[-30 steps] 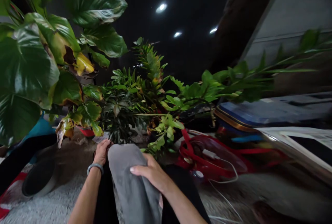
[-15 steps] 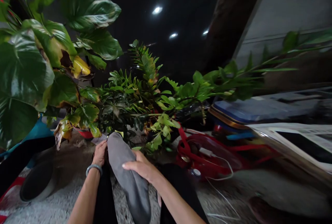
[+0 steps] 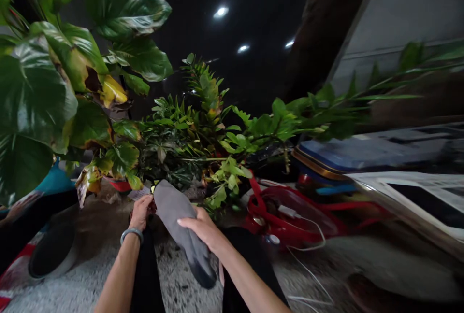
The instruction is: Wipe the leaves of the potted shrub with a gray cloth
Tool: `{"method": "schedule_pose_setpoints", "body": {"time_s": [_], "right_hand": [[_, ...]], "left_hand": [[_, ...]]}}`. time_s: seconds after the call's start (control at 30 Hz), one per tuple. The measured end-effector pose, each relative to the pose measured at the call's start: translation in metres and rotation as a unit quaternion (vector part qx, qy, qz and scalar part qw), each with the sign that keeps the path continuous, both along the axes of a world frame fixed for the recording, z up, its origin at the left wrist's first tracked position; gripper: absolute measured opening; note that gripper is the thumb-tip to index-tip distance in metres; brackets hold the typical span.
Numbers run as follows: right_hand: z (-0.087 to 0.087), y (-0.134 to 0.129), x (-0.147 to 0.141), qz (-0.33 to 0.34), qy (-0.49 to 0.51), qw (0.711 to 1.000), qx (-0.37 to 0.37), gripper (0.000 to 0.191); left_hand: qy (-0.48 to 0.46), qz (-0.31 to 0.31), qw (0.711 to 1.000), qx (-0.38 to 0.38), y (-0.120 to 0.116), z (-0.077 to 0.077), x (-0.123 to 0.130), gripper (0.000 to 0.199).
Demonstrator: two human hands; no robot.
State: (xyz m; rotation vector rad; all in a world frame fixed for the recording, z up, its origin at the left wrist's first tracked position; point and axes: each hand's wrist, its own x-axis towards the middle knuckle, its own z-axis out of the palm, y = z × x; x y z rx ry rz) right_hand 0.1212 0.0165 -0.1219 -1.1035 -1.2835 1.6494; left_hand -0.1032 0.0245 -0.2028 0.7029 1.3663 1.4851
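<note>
A grey glove [image 3: 174, 214] with darker finger ends hangs between my hands, slanting down to the right. Its upper end has a yellowish edge. My left hand [image 3: 140, 211], wearing a grey bangle [image 3: 131, 234], is closed at that upper end. A small printed paper tag [image 3: 139, 193] shows just beyond those fingers. My right hand [image 3: 203, 228] grips the glove around its middle from the right side, thumb on top. The undersides of my right fingers are hidden behind the glove.
Leafy plants [image 3: 203, 129] stand ahead, with large leaves [image 3: 39, 91] at the left. To the right are a red bag [image 3: 286, 226] with a white cable [image 3: 313, 274] and a stack of boxes [image 3: 362, 153]. A dark bucket [image 3: 52, 252] lies left, beside another person's arm [image 3: 25, 206].
The glove's lower end has lifted and swung right, and its finger parts show more clearly. My right hand has shifted slightly right. Another person's hand now shows at the left edge.
</note>
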Motion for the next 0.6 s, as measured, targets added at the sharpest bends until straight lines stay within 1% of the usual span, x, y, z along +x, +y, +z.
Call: {"method": "schedule_pose_setpoints", "body": {"time_s": [0.03,0.07,0.13,0.2,0.23,0.27,0.3,0.37,0.4,0.43,0.47,0.5,0.53,0.6], "right_hand": [[0.003,0.000,0.010,-0.020,0.003,1.000,-0.005,0.021],[0.011,0.002,0.017,-0.049,0.010,0.999,-0.003,0.027],[0.032,0.015,0.022,-0.129,0.029,0.991,0.027,0.039],[0.049,0.033,0.013,-0.214,0.047,0.974,0.059,0.045],[0.053,0.042,0.005,-0.241,0.055,0.967,0.060,0.046],[0.051,0.047,-0.003,-0.251,0.060,0.965,0.046,0.045],[0.046,0.049,-0.010,-0.242,0.062,0.968,0.017,0.042],[0.026,0.041,-0.018,-0.176,0.054,0.981,-0.058,0.038],[0.015,0.031,-0.018,-0.136,0.045,0.986,-0.088,0.035],[0.006,0.019,-0.014,-0.100,0.034,0.989,-0.102,0.033],[0.001,0.006,-0.008,-0.068,0.026,0.992,-0.100,0.032],[0.000,-0.005,-0.001,-0.040,0.019,0.995,-0.084,0.030],[0.005,-0.014,0.006,-0.015,0.014,0.998,-0.060,0.029],[0.026,-0.019,0.015,0.029,0.018,0.999,-0.001,0.029]], "left_hand": [[-0.012,-0.001,1.000,-0.001,0.001,0.001,-0.001,0.042],[-0.024,0.001,1.000,-0.005,0.001,0.002,-0.002,0.043],[-0.035,0.010,0.999,-0.015,0.001,0.004,-0.001,0.046],[-0.038,0.013,0.999,-0.019,0.000,0.006,0.001,0.047],[-0.039,0.012,0.999,-0.018,0.000,0.006,0.003,0.048],[-0.038,0.010,0.999,-0.016,-0.001,0.006,0.004,0.048],[-0.036,0.009,0.999,-0.015,-0.001,0.006,0.005,0.047],[-0.029,0.011,0.999,-0.015,-0.001,0.005,0.005,0.047],[-0.027,0.012,0.999,-0.017,-0.001,0.004,0.005,0.046],[-0.027,0.013,0.999,-0.018,-0.001,0.003,0.005,0.045],[-0.028,0.011,0.999,-0.017,0.000,0.003,0.004,0.044],[-0.031,0.008,0.999,-0.016,0.000,0.002,0.003,0.042],[-0.029,0.004,0.999,-0.014,0.001,0.002,0.002,0.040],[-0.011,0.000,1.000,-0.007,0.001,0.003,0.001,0.036]]}}
